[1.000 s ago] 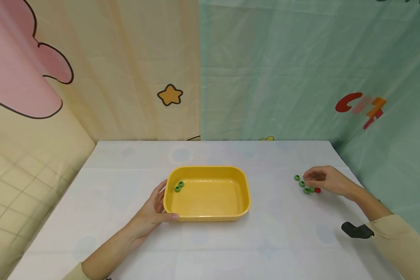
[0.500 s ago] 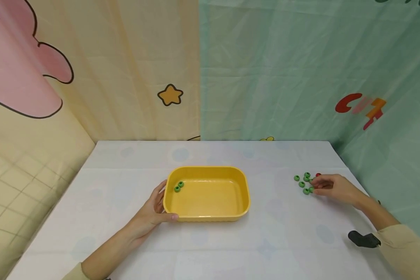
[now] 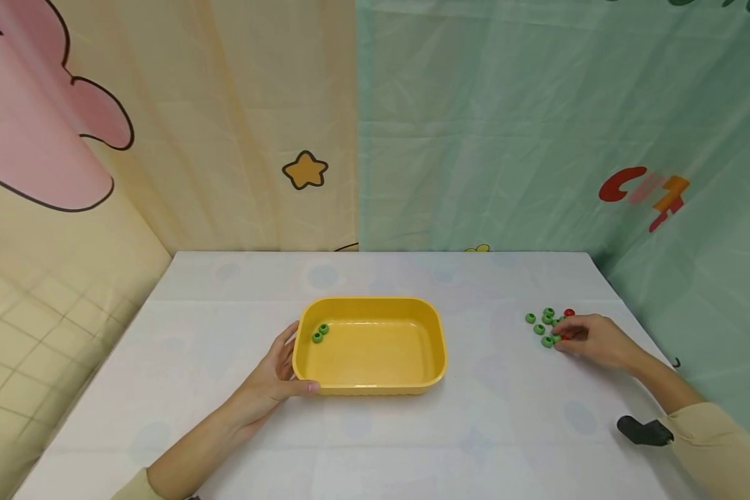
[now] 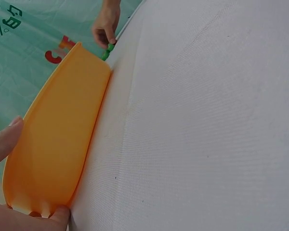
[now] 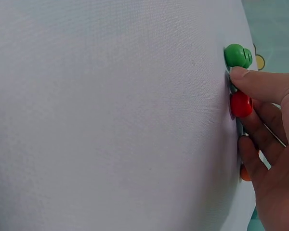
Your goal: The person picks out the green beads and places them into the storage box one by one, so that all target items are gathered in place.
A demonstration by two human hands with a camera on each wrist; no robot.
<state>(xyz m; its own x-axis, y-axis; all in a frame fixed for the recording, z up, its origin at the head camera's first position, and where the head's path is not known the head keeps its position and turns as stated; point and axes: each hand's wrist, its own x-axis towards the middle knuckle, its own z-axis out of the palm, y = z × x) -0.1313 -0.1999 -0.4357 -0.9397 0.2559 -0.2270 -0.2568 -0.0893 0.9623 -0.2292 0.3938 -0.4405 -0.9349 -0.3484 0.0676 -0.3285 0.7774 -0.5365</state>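
Observation:
My left hand (image 3: 273, 368) grips the left end of a yellow tray (image 3: 437, 357), its thumb on the near rim and the other fingers around the outside wall. Two green beads (image 3: 317, 337) lie in the tray's left part. At the right of the table, my right hand (image 3: 596, 340) reaches down among green beads (image 3: 539, 329), thumb and fingers bent. In the right wrist view, the thumb touches or nearly touches a green bead (image 5: 235, 56), and a red bead (image 5: 241, 104) sits between thumb and fingers. The index fingertip is hidden there, so a pinch cannot be confirmed.
Another red bead (image 3: 569, 312) lies just beyond the right hand. Part of an orange-looking bead (image 5: 245, 173) shows below the fingers in the right wrist view. A white cloth (image 3: 475, 430) covers the table, with printed curtains (image 3: 475, 139) behind and at both sides.
My right hand has shifted slightly right and nearer to me over the beads, uncovering several green ones and a red one at the back. The left hand and tray have stayed put.

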